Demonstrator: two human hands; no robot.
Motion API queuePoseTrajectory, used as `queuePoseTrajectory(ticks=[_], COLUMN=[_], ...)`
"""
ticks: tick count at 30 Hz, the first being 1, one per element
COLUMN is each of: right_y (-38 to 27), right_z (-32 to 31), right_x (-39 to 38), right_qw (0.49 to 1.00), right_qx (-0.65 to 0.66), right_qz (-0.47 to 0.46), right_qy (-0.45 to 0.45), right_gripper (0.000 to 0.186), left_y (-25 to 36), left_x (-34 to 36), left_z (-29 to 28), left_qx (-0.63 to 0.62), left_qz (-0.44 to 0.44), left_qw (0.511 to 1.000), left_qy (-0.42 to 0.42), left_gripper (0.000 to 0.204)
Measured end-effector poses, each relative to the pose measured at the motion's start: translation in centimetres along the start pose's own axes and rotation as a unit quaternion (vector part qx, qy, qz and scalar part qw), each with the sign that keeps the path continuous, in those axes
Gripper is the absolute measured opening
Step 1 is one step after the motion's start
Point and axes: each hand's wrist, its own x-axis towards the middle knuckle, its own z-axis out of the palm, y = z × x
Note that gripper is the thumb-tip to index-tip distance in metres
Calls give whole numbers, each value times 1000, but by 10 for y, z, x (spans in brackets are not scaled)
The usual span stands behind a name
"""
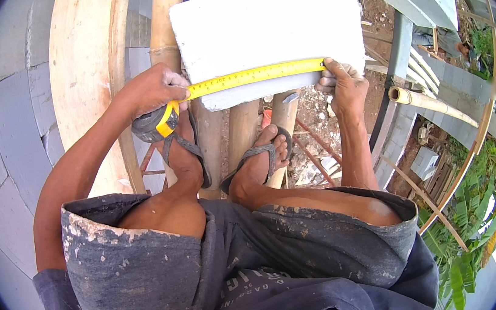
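Across the near edge of the white block (pixel 268 36), a yellow tape blade (pixel 254 76) runs taut between both hands. Left hand (pixel 155 91) is clamped on the tape measure case (pixel 157 124) at the block's left corner; right hand (pixel 344 86) pinches the blade's end against the right edge. Block rests on bamboo poles (pixel 242 134), just ahead of the sandalled feet (pixel 260 156).
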Motion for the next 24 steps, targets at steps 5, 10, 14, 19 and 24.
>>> queuePoseTrajectory(ticks=[5,10,14,19,24], right_y=[-1,1,-1,8,66], right_z=[-6,-7,-13,-32,-74], right_x=[-5,-13,-19,-34,-73], right_qw=[1000,999,998,997,990], right_qx=[12,17,23,8,46], right_qz=[22,43,52,80,129], right_qy=[6,9,11,20,22], right_gripper=[20,21,21,19,22], left_y=[4,-9,-13,-19,-35], left_x=[2,-3,-3,-5,-6], left_z=[4,14,22,45,74], left_qx=[-5,-38,-56,-65,-53], left_qz=[-21,-30,-31,-39,-45], left_qw=[999,999,997,993,979], left_qy=[-27,-25,-46,-87,-192], left_gripper=[28,28,25,22,31])
